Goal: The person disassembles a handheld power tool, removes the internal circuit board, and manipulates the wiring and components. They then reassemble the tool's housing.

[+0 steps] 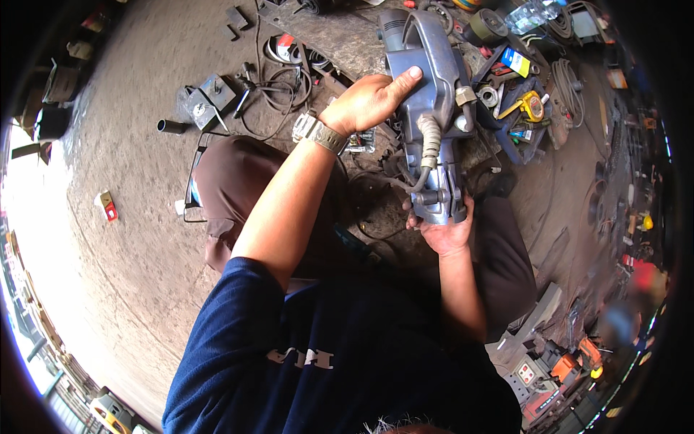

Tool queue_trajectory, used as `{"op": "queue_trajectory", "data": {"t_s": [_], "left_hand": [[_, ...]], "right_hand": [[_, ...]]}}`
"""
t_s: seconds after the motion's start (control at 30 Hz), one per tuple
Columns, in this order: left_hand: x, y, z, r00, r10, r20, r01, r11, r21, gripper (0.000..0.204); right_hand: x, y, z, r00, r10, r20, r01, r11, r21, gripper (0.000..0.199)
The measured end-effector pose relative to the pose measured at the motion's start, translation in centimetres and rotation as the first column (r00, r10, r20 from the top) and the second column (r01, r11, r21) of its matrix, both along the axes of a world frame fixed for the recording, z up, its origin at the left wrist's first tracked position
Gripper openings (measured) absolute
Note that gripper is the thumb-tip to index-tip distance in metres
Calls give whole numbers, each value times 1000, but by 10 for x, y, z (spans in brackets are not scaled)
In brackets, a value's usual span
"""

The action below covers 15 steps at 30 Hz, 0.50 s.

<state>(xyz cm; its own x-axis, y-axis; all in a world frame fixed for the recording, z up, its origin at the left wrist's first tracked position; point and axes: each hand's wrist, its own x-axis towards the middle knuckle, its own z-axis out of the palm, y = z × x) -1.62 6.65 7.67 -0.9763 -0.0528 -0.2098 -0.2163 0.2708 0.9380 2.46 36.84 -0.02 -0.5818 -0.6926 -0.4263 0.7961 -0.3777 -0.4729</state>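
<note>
Stained concrete floor (144,94) spreads around the person, whose knees lie apart beneath the work. Between them and slightly forward is the tool (426,87), a blue-grey machine with a loop handle (431,36) and a sleeved cord (429,137). Its long axis runs fore and aft: the loop end points away from the body, leaning a little left, and the narrow end points back toward the lap. Whether the far end rests on the plank (340,32) cannot be told. The left hand (372,101) is closed over the tool's left side, thumb flat on the casing and fingers hidden, probably to steady the bulky part. The right hand (447,235) cups the narrow end from below, partly curled around it, presumably to bear weight and keep the upper side in view. Just right of the tool, a tray (506,148) gathers small items, among them a yellow tape measure (533,106), likely for easy reach; left lie tangled cables (278,98), a metal box (211,101) and a pipe (172,126).
</note>
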Motion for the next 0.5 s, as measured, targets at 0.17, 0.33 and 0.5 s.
{"op": "queue_trajectory", "data": {"t_s": [0.17,0.33,0.5], "left_hand": [[-2,2,-23,954,280,-108,-248,938,240,86],[-6,-12,-52,968,138,210,-251,550,796,40],[-8,-14,-70,979,119,169,-206,590,781,30]], "right_hand": [[-8,7,-4,998,55,-11,-55,997,47,107],[-16,16,-3,995,77,59,-76,997,-12,107],[-20,20,-4,994,99,47,-98,995,-20,106]]}}
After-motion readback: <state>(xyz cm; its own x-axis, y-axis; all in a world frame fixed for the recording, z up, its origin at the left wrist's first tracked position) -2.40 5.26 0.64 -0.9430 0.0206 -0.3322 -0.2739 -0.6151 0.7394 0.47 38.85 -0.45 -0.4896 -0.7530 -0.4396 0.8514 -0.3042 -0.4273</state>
